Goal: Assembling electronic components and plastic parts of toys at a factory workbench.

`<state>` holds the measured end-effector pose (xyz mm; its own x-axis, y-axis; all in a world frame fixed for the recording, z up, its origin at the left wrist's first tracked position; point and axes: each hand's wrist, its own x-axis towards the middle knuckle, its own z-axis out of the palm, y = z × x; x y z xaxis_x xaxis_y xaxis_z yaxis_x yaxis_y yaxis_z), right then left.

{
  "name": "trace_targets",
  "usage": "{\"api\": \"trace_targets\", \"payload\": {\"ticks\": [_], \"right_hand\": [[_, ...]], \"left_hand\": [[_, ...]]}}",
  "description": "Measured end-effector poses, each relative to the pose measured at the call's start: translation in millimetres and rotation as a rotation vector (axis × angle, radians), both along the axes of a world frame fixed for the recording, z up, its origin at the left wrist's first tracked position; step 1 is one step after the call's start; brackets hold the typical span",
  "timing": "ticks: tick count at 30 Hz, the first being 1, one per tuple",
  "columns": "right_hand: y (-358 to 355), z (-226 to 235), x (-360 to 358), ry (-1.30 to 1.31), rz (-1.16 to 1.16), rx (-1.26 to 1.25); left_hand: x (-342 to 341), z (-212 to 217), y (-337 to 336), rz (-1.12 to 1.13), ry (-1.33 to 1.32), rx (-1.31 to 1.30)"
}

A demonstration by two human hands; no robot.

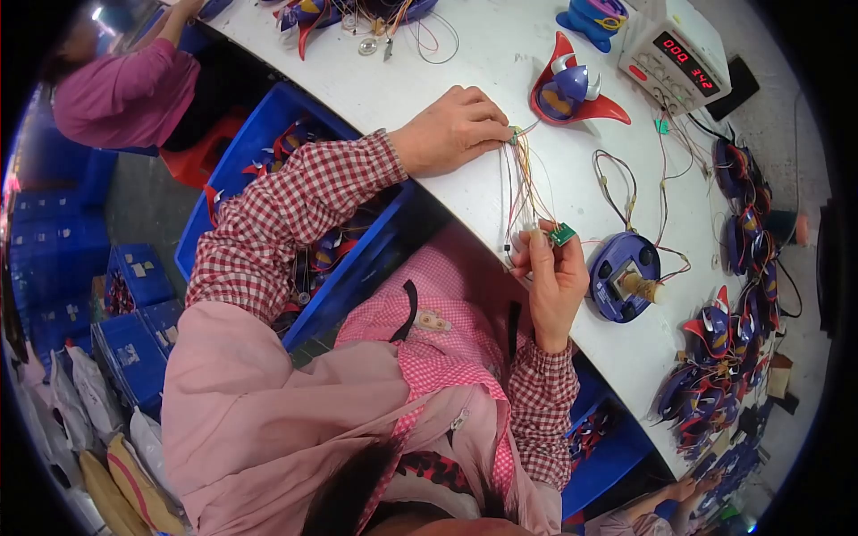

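Note:
Over the white table, my right hand [552, 281] pinches the edge of a small green circuit board [561, 235], with a pale connector beside the fingertips. A bundle of thin coloured wires [525, 183] runs from there up to my left hand [454, 130]. The left fingertips are pressed together at the wires' far end, by a small green piece partly hidden by them. Just beyond stands a purple toy head with silver horns [572, 89] on a red winged part [608, 109]; a wire leads toward it. Right of my right hand lies a round purple base [623, 277] with wires.
A white power supply [677, 55] with a red display stands at the far right, its leads trailing across the table [590, 152]. More wired toy parts [715, 375] are heaped along the right edge. Blue bins [313, 308] hold toy parts beside me. A person in pink [125, 98] sits at far left.

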<state>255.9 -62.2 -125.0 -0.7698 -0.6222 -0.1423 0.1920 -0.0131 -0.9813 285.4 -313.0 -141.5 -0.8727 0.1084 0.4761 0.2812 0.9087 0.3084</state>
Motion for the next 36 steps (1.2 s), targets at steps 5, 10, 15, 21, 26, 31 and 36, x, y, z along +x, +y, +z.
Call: {"api": "trace_targets", "payload": {"ticks": [5, 10, 15, 21, 26, 31, 36], "right_hand": [[-1.5, -1.1, 0.8, 0.031, 0.003, 0.010], [-3.0, 0.0, 2.0, 0.022, -0.022, -0.017], [-3.2, 3.8, 3.0, 0.024, -0.019, -0.015], [-1.3, -1.4, 3.1, 0.016, 0.007, -0.017], [-0.3, -2.0, 2.1, 0.019, 0.010, -0.003], [-1.2, -3.4, -1.5, 0.032, 0.023, -0.019], [-1.8, -3.3, -1.3, 0.018, -0.010, -0.061]], "left_hand": [[1.6, 0.8, -4.9, -0.032, 0.011, -0.054], [2.0, 0.7, -3.0, -0.023, 0.028, -0.047], [4.6, 1.8, 0.5, 0.003, 0.067, -0.048], [5.6, 3.6, 2.8, 0.044, 0.082, 0.002], [24.0, 10.0, 24.1, 0.269, 0.193, 0.181], [75.0, 19.7, 97.9, 0.305, 0.051, 0.448], [81.3, 24.2, 130.1, 0.345, 0.007, 0.664]]}}
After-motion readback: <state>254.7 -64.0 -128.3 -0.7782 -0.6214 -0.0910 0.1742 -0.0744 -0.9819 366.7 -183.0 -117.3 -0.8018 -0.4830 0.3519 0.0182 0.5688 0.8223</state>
